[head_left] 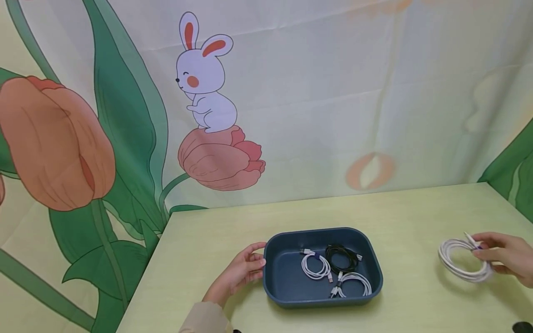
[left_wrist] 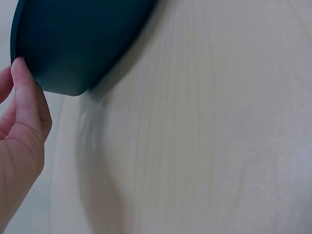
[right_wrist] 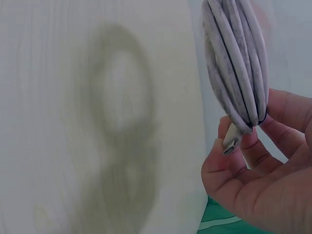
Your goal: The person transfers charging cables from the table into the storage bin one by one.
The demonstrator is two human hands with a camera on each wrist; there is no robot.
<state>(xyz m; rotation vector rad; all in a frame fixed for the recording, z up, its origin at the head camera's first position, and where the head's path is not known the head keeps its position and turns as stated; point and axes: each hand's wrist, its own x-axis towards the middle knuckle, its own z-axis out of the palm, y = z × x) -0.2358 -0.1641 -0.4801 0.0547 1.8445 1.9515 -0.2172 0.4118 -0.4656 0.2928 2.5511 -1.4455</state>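
Note:
My left hand is at the left side of a dark blue rectangular bin, its thumb and fingertips gripping the rim. The left wrist view has the thumb against the bin's outer wall. Inside the bin lie a white coiled cable, a black coiled cable and another white coiled cable. Off to the right, my right hand holds a thick white coiled cable above the table, pinched where it is tied. Its connector shows a USB-C end in the right wrist view.
The pale wood-grain table carries the bin near its middle front. Behind it hangs a cloth backdrop printed with tulips and a rabbit. A dark object is cut off at the bottom right corner.

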